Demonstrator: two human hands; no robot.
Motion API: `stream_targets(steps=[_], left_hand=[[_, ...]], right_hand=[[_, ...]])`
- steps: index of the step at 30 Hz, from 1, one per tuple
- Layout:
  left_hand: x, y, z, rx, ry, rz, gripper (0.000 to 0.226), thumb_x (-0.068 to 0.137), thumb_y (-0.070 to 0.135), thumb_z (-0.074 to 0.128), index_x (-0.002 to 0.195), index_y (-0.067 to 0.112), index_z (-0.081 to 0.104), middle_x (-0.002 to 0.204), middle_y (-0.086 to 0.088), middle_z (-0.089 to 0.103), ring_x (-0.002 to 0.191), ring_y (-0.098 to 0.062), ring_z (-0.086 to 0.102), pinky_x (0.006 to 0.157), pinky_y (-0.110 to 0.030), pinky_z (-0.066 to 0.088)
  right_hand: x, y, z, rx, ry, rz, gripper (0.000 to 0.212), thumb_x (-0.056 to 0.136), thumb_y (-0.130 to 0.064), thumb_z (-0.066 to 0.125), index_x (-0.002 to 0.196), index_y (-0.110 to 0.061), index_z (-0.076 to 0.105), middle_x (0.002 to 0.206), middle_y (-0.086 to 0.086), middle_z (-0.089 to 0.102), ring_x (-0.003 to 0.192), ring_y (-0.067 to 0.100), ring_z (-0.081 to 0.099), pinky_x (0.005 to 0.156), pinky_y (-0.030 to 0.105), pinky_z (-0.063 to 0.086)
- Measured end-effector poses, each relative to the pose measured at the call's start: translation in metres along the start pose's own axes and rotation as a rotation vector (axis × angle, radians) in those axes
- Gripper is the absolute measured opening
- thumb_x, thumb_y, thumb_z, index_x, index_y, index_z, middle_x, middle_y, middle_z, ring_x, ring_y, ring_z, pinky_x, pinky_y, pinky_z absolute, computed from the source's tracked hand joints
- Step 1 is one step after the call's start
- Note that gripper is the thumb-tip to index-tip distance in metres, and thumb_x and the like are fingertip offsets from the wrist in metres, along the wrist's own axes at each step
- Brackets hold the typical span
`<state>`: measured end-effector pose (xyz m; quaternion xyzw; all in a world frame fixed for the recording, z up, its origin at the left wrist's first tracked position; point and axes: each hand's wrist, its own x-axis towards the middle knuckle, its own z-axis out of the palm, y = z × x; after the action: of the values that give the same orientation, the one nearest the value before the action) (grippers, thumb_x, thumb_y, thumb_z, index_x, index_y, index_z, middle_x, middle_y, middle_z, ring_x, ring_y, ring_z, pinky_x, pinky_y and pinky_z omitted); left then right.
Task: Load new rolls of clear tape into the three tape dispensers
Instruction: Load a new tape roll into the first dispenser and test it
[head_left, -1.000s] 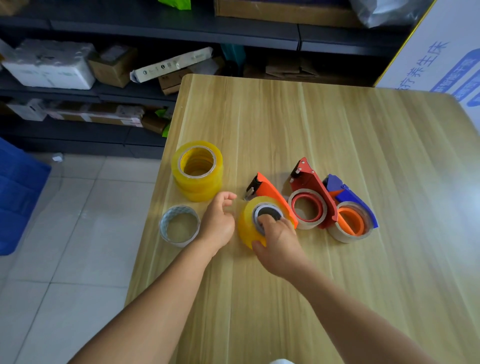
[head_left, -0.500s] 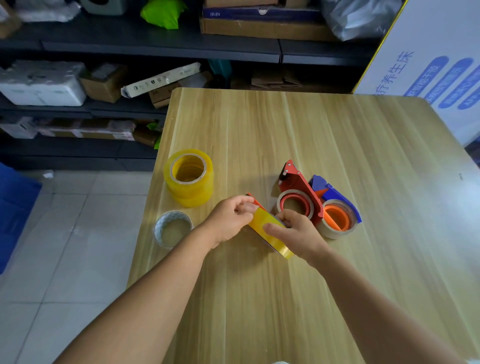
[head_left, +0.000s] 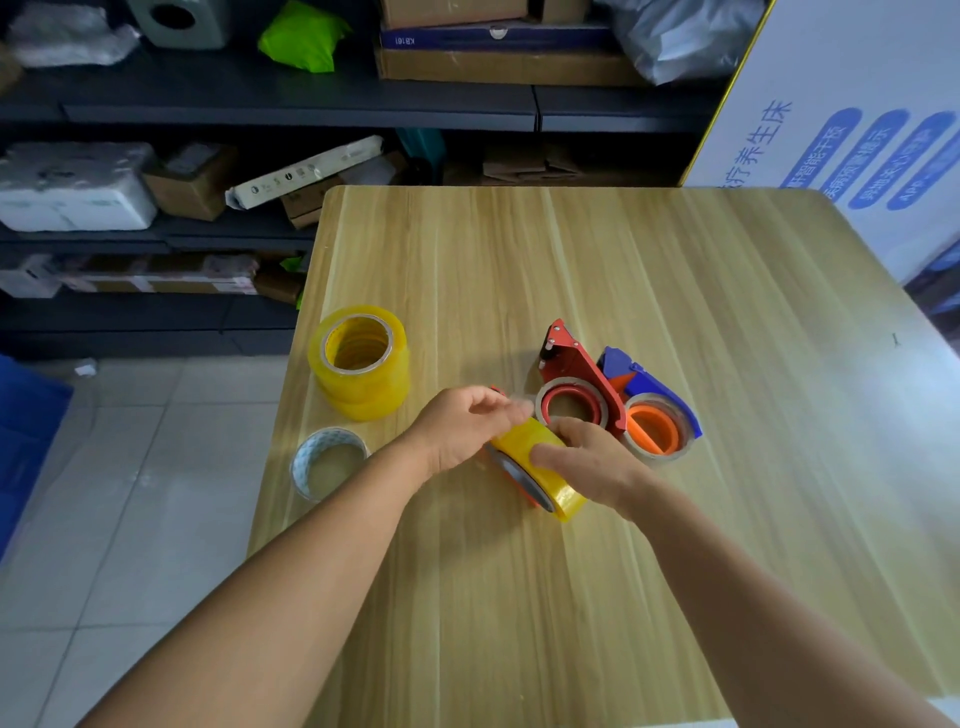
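Observation:
A yellow tape roll (head_left: 540, 467) sits on an orange dispenser, tilted on edge near the table's middle; the dispenser is mostly hidden by my hands. My right hand (head_left: 592, 462) grips the roll from the right. My left hand (head_left: 462, 426) pinches at the roll's upper left edge, its fingertips blurred. A red dispenser (head_left: 576, 374) and a blue dispenser (head_left: 649, 395) with an orange hub lie just right of my hands, each carrying a nearly bare core. A stack of yellow tape rolls (head_left: 358, 358) stands at the left.
An empty cardboard tape core (head_left: 327, 460) lies by the wooden table's (head_left: 675, 291) left edge. Dark shelves with boxes stand behind the table. A white printed box (head_left: 852, 124) rises at the far right. Tiled floor lies to the left.
The loaded orange dispenser was lifted from lying flat and tipped on edge. My left hand moved from the table onto the roll's top edge. The view shifted slightly.

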<state>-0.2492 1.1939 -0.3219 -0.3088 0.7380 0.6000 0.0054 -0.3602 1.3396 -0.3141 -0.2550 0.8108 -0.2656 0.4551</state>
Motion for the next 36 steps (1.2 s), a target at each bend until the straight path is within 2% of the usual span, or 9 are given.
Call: stream_targets(steps=[4,7,10,13,16,24,29,33,36], left_hand=[[0.007,-0.003,0.001,0.241,0.112,0.091,0.009,0.08,0.036,0.07,0.076,0.03,0.066,0.081,0.012,0.066,0.084,-0.012,0.062,0.068,-0.021,0.046],[0.016,-0.006,-0.003,0.33,0.222,0.109,0.014,0.082,0.028,0.07,0.069,0.027,0.063,0.109,0.002,0.058,0.108,-0.014,0.055,0.083,-0.019,0.034],[0.021,-0.007,-0.009,0.265,0.132,0.059,0.016,0.082,0.028,0.07,0.068,0.027,0.063,0.131,-0.002,0.049,0.129,-0.012,0.043,0.094,-0.022,0.027],[0.027,-0.003,-0.008,0.106,0.042,0.029,0.018,0.082,0.028,0.07,0.067,0.023,0.062,0.093,0.007,0.065,0.094,-0.011,0.06,0.084,-0.03,0.044],[0.033,0.0,-0.004,0.142,0.065,0.006,0.02,0.082,0.033,0.069,0.067,0.022,0.063,0.067,0.006,0.064,0.07,-0.012,0.058,0.071,-0.03,0.048],[0.042,0.006,-0.018,0.213,0.101,-0.013,0.019,0.081,0.031,0.072,0.067,0.023,0.061,0.061,0.009,0.057,0.061,-0.007,0.052,0.06,-0.023,0.042],[0.046,0.019,-0.018,0.328,0.29,0.012,0.022,0.076,0.035,0.075,0.061,0.028,0.06,0.094,-0.001,0.06,0.087,-0.014,0.057,0.068,-0.023,0.039],[0.045,0.027,-0.016,0.327,0.311,-0.004,0.024,0.073,0.04,0.076,0.064,0.022,0.063,0.073,0.005,0.067,0.073,-0.016,0.063,0.06,-0.026,0.044],[0.042,0.035,-0.015,0.382,0.366,-0.007,0.028,0.072,0.044,0.075,0.064,0.02,0.063,0.064,0.008,0.063,0.066,-0.015,0.061,0.055,-0.025,0.042]], right_hand=[[-0.001,0.001,-0.003,-0.009,-0.023,-0.004,0.035,0.079,-0.04,0.06,0.11,-0.027,0.053,0.103,-0.003,0.059,0.094,0.012,0.056,0.077,0.027,0.048],[-0.002,0.001,-0.007,-0.039,-0.039,0.025,0.041,0.08,-0.041,0.059,0.117,-0.025,0.051,0.11,0.0,0.059,0.095,0.012,0.054,0.084,0.031,0.047],[0.0,-0.005,-0.003,-0.119,-0.009,0.035,0.056,0.074,-0.05,0.064,0.12,-0.022,0.048,0.104,-0.003,0.056,0.091,0.011,0.054,0.076,0.028,0.047],[0.003,-0.015,0.006,-0.299,0.133,-0.008,0.071,0.061,-0.064,0.071,0.109,-0.019,0.046,0.092,-0.006,0.055,0.079,0.009,0.053,0.06,0.024,0.044],[0.006,-0.02,0.009,-0.392,0.207,-0.04,0.066,0.064,-0.055,0.075,0.11,-0.014,0.05,0.087,-0.004,0.057,0.075,0.011,0.054,0.054,0.024,0.043],[-0.003,-0.01,-0.009,-0.257,0.174,-0.09,0.061,0.066,-0.041,0.076,0.119,-0.031,0.047,0.085,-0.017,0.052,0.068,0.002,0.053,0.043,0.01,0.036],[-0.002,-0.019,-0.015,-0.314,0.159,-0.084,0.069,0.067,-0.032,0.077,0.125,-0.029,0.041,0.088,-0.014,0.051,0.072,0.004,0.052,0.047,0.013,0.039],[-0.003,-0.026,-0.011,-0.373,0.224,-0.086,0.074,0.063,-0.047,0.078,0.122,-0.025,0.04,0.096,-0.006,0.056,0.075,0.008,0.056,0.053,0.021,0.045],[-0.004,-0.031,-0.007,-0.446,0.297,-0.1,0.065,0.063,-0.055,0.075,0.11,-0.024,0.042,0.083,-0.007,0.054,0.061,0.006,0.056,0.046,0.021,0.04]])
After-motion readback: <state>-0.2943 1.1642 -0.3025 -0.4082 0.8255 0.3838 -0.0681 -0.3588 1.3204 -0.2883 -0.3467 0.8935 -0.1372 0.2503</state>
